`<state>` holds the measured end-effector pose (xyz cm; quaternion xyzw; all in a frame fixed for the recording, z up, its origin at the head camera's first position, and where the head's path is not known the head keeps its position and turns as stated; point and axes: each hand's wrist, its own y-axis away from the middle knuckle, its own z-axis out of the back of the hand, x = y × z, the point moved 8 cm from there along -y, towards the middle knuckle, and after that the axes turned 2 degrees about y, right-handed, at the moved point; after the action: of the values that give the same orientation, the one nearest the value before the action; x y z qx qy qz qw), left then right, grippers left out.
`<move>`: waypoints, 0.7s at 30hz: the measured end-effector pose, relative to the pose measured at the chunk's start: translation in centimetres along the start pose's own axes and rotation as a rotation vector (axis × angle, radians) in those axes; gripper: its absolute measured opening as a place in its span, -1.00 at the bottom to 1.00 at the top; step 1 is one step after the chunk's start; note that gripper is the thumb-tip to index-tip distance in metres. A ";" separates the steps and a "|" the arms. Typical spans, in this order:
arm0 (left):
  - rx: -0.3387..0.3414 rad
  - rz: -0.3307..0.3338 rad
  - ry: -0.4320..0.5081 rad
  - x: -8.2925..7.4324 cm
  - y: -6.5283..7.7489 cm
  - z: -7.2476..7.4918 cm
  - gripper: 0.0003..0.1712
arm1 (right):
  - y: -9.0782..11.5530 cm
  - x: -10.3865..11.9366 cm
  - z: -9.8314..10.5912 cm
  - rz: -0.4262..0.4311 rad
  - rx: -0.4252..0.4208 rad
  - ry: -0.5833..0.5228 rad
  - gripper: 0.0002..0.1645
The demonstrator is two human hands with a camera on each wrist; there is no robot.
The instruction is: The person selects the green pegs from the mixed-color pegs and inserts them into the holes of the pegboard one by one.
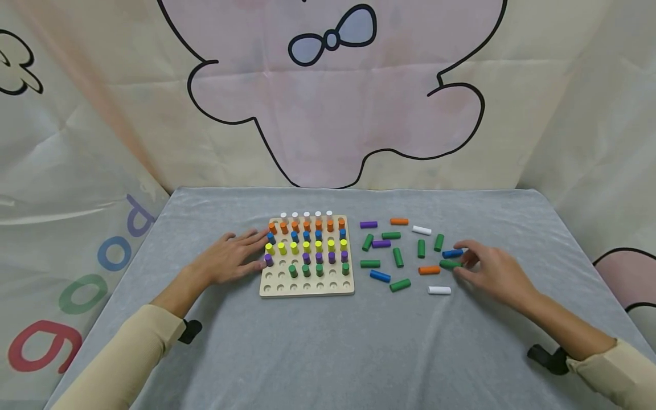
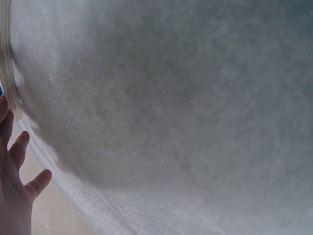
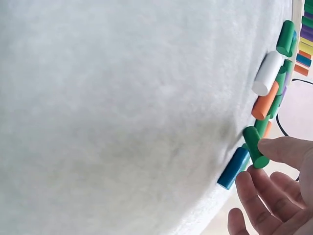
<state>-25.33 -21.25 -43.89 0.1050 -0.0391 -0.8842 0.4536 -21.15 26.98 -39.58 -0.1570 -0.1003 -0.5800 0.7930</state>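
Note:
My right hand [image 1: 491, 269] pinches a green peg [image 3: 255, 147] between thumb and fingertips, low over the cloth at the right end of the loose pegs. A blue peg [image 1: 452, 254] lies right beside those fingers. On the other side, my left hand [image 1: 230, 261] has its fingers spread and fairly straight, with the tips at the left edge of a wooden pegboard [image 1: 307, 289]. Rows of white, orange, blue, yellow, purple and green pegs stand upright in the board. Some holes have no peg, including the whole front row.
Loose pegs lie scattered right of the board: several green ones, such as a green peg [image 1: 400, 285], plus an orange peg [image 1: 429, 270], a white peg [image 1: 439, 290] and a purple peg [image 1: 381, 244]. Grey cloth [image 1: 328, 353] covers the table. A printed curtain [image 1: 328, 114] hangs behind.

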 end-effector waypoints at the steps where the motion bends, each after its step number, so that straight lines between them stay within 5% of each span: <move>1: 0.000 -0.001 0.001 0.0 0.0 0.0 -0.14 | -0.1 0.1 0.1 0.007 -0.008 -0.001 -0.47; 21: 0.000 0.009 0.002 -0.2 0.2 0.1 -0.13 | -1.5 1.9 0.3 0.098 -0.049 -0.027 -0.50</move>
<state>-25.11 -21.22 -43.78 0.1056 -0.0392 -0.8821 0.4574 -21.94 24.99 -38.49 -0.1892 -0.0890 -0.5404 0.8150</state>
